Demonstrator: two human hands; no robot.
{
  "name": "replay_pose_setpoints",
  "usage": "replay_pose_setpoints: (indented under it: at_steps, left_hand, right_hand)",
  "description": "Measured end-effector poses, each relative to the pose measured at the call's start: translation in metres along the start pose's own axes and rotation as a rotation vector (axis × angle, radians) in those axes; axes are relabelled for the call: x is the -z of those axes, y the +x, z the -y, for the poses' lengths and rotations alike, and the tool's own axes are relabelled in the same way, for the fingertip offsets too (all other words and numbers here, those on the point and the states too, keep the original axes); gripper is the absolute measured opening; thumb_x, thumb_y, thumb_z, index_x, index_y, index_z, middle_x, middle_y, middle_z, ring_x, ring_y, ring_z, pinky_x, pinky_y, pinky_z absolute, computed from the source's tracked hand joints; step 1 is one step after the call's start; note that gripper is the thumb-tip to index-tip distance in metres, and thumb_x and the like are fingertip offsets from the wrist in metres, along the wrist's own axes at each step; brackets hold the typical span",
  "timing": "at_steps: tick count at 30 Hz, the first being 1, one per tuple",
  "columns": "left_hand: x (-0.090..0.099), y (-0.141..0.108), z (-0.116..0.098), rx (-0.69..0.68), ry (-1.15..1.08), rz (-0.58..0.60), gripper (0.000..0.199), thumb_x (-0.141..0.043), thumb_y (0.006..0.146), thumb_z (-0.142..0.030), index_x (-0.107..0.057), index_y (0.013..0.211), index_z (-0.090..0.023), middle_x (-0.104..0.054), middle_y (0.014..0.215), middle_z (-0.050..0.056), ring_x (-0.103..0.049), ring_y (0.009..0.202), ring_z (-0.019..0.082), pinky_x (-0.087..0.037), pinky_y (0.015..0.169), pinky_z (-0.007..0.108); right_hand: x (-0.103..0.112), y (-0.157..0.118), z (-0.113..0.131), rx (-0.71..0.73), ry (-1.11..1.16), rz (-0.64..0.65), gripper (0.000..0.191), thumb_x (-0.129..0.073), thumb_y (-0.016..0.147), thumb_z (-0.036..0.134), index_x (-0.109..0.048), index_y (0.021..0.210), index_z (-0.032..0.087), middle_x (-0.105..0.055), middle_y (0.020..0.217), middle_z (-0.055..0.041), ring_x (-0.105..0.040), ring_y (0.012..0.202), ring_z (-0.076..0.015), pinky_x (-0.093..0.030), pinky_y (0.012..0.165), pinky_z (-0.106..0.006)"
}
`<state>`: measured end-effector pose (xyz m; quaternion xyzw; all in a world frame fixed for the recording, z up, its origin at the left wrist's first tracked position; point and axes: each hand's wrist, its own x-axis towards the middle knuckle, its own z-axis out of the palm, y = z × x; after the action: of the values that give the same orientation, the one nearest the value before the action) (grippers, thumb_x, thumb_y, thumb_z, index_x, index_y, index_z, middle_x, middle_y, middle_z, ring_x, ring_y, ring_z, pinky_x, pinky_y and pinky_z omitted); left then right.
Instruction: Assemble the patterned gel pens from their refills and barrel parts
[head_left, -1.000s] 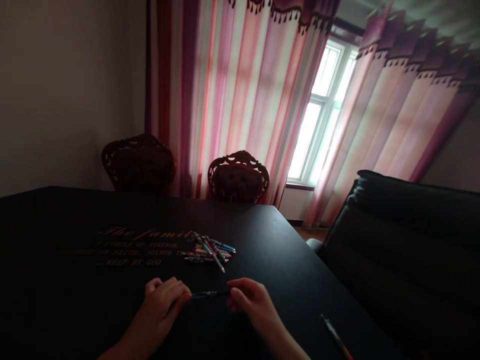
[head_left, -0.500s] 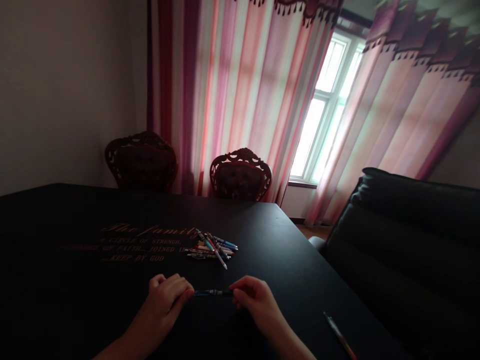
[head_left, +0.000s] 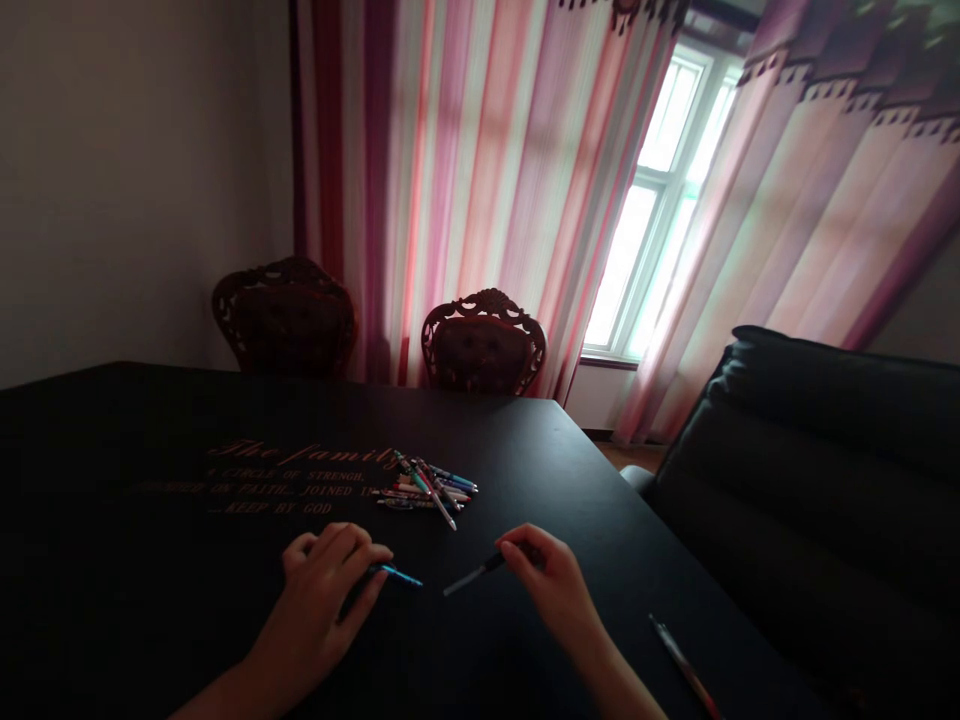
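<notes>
My left hand (head_left: pixel 326 580) is closed round a slim blue pen part (head_left: pixel 401 575), whose narrow end sticks out to the right past the fingers. Between the thumb and fingers of my right hand (head_left: pixel 546 578) is a second pen part (head_left: pixel 466 578), dark near the fingers and greyish, partly see-through toward its free end. A gap separates the two parts, both held low over the black table (head_left: pixel 420 665). Which part is barrel, cap or refill I cannot tell. Just beyond my hands lies a loose pile of pens (head_left: pixel 431 488) in several colours.
A single pen (head_left: pixel 682 660) lies near the table's right edge. Beside that edge stands a black padded seat (head_left: pixel 817 500). Two carved chairs, a left one (head_left: pixel 285 320) and a right one (head_left: pixel 484 345), stand behind the table before striped curtains (head_left: pixel 480 150).
The pen that both hands held end to end has come apart into two pieces. My right hand has moved right and slightly up with its piece, while the left moved a little left.
</notes>
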<state>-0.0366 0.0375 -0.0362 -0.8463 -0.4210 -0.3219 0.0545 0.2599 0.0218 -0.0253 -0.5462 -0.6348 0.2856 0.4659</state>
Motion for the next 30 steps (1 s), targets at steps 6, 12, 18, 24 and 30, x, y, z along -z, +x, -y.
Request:
replay_pose_setpoints:
  at_steps: [6, 12, 18, 24, 30]
  left_hand:
    - [-0.004, 0.001, -0.003, -0.016, -0.012, 0.113, 0.025, -0.054, 0.091, -0.019, -0.059, 0.111, -0.033, -0.066, 0.104, 0.000, -0.058, 0.103, 0.022, -0.024, 0.091, 0.043]
    - [-0.002, 0.006, -0.003, 0.069, -0.161, 0.265, 0.012, -0.056, 0.091, -0.030, -0.059, 0.103, -0.027, -0.066, 0.101, 0.001, -0.058, 0.095, 0.022, -0.032, 0.089, 0.040]
    - [0.001, 0.006, -0.011, -0.065, -0.213, 0.281, 0.009, -0.058, 0.088, -0.019, -0.060, 0.092, -0.026, -0.062, 0.109, 0.001, -0.056, 0.104, 0.021, -0.031, 0.094, 0.038]
    - [0.003, 0.006, -0.011, -0.053, -0.203, 0.319, 0.010, -0.053, 0.088, -0.017, -0.059, 0.091, -0.025, -0.060, 0.110, 0.002, -0.054, 0.106, 0.021, -0.031, 0.094, 0.039]
    - [0.003, 0.005, -0.009, -0.048, -0.179, 0.313, 0.008, -0.056, 0.089, -0.021, -0.058, 0.094, -0.026, -0.061, 0.112, 0.002, -0.054, 0.108, 0.022, -0.030, 0.094, 0.040]
  right_hand:
    - [-0.007, -0.007, 0.007, 0.050, -0.075, 0.037, 0.018, -0.059, 0.085, 0.031, -0.071, 0.083, 0.018, -0.063, 0.073, -0.0012, -0.053, 0.067, -0.0155, -0.040, 0.063, -0.026]
    - [-0.027, -0.015, 0.008, 0.038, -0.076, 0.119, 0.012, -0.063, 0.079, 0.020, -0.073, 0.085, 0.020, -0.067, 0.078, -0.0009, -0.058, 0.071, -0.0160, -0.043, 0.066, -0.025]
    - [-0.039, -0.018, 0.006, 0.029, -0.089, 0.154, 0.013, -0.067, 0.075, 0.017, -0.074, 0.085, 0.021, -0.067, 0.077, -0.0001, -0.058, 0.071, -0.0160, -0.043, 0.066, -0.025]
    - [-0.017, -0.008, 0.002, 0.009, 0.025, -0.004, 0.018, -0.063, 0.083, 0.033, -0.071, 0.085, 0.018, -0.066, 0.076, -0.0031, -0.056, 0.070, -0.0175, -0.043, 0.065, -0.028]
    - [-0.008, -0.007, 0.006, -0.055, 0.210, -0.008, 0.027, -0.061, 0.085, 0.040, -0.071, 0.095, 0.018, -0.067, 0.078, -0.0039, -0.059, 0.074, -0.0195, -0.044, 0.067, -0.028]
